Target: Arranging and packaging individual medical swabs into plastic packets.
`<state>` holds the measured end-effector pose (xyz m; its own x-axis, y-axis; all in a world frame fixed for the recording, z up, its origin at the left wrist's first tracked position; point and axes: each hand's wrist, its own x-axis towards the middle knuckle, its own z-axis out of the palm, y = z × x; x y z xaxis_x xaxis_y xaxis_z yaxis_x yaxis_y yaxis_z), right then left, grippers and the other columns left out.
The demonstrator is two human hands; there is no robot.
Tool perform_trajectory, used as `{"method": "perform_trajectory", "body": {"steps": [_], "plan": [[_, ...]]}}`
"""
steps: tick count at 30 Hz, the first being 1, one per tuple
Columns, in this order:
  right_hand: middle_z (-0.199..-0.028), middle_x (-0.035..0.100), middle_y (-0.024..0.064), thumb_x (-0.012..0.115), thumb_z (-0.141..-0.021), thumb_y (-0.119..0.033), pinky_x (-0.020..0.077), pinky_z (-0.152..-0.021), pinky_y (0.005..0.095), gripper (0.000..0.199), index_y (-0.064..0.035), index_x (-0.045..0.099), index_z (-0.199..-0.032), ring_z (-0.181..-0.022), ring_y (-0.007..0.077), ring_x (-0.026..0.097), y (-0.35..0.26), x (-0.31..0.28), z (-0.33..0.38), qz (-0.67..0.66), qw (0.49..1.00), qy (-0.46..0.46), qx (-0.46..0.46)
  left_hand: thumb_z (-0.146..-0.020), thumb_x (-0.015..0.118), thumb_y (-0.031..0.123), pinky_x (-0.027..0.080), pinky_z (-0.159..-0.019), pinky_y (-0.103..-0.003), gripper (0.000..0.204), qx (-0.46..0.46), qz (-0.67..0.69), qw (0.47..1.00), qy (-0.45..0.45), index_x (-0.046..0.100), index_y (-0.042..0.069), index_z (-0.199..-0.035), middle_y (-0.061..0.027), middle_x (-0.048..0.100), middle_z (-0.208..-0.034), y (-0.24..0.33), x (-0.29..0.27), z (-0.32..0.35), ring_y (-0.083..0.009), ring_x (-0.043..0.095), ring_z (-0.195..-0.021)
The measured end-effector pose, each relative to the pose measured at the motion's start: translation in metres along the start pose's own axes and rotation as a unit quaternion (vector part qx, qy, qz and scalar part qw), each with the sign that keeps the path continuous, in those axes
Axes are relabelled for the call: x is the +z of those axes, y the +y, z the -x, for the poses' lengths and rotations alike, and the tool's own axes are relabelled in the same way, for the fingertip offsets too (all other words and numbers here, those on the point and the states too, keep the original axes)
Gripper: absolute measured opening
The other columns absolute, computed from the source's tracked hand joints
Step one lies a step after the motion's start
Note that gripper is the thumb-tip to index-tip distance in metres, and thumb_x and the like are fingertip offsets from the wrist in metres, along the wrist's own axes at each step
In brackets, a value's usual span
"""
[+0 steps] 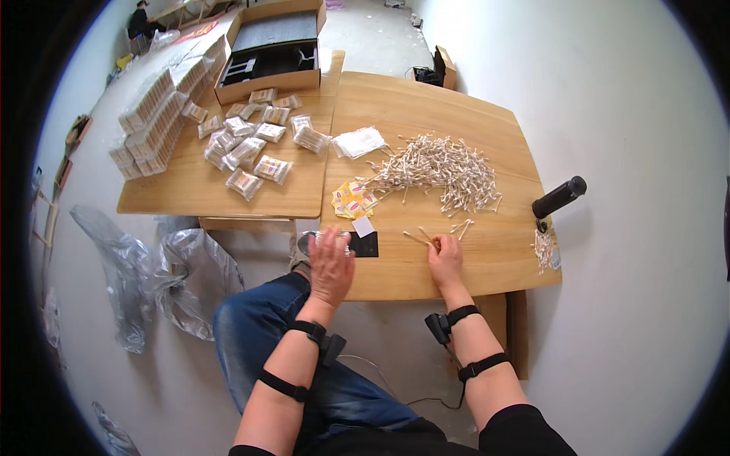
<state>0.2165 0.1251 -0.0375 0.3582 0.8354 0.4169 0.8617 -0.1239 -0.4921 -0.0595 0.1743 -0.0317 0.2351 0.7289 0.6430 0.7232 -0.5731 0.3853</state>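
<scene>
Pale wood — the tabletop [395, 277] — lies under both hands, just below the frame's centre. The left hand [331, 266] lays its fingers over a white row, likely swabs [346, 242], by a black pad [366, 245]; whether they grip, I cannot tell. Right of it, the right hand [446, 262] bunches its fingertips at a few loose swabs [415, 238] — pinched or merely touched, I can't say. I'd lift them by the stems, align the tips and press lightly on the left. Beyond, yellow cards [353, 200] lie beside the big swab pile [449, 171]; wrapped packets [245, 152] sit upper left.
</scene>
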Motion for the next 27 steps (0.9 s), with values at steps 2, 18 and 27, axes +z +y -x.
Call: {"method": "perform_trajectory", "body": {"steps": [2,18,27], "plan": [[-0.087,0.057,0.0115,0.066,-0.079,-0.006,0.0455,-0.077,0.0409,0.012,-0.0057,0.061,-0.09,-0.086,0.0308,0.055,-0.005,0.003,0.0,-0.003,1.0,0.002,-0.008,-0.082,0.064,0.016,0.022,-0.113,-0.05,0.05,0.032,0.069,0.993,-0.095,0.049,0.008,-0.129,-0.0131,0.046,-0.136,0.02,0.005,0.005,-0.0312,0.039,-0.132],[-0.116,0.06,0.0148,0.054,-0.081,0.0,0.0425,-0.097,0.0437,0.03,-0.0096,0.063,-0.108,-0.112,0.0339,0.053,0.078,-0.037,-0.035,0.097,0.99,0.068,-0.072,-0.092,0.054,0.035,0.019,-0.116,-0.045,0.056,0.055,0.026,0.96,-0.274,0.042,0.012,-0.142,-0.0115,0.037,-0.149,0.076,0.045,0.003,-0.0256,0.03,-0.141],[-0.1,0.061,0.0116,0.063,-0.078,-0.004,0.0444,-0.088,0.0426,0.019,-0.0081,0.065,-0.097,-0.099,0.0317,0.055,0.056,-0.017,-0.036,0.031,0.999,-0.002,-0.041,-0.091,0.057,0.035,0.023,-0.115,-0.044,0.047,0.043,0.019,0.967,-0.249,0.053,0.01,-0.131,-0.0119,0.042,-0.144,0.074,0.043,0.003,-0.0251,0.035,-0.137]]}}
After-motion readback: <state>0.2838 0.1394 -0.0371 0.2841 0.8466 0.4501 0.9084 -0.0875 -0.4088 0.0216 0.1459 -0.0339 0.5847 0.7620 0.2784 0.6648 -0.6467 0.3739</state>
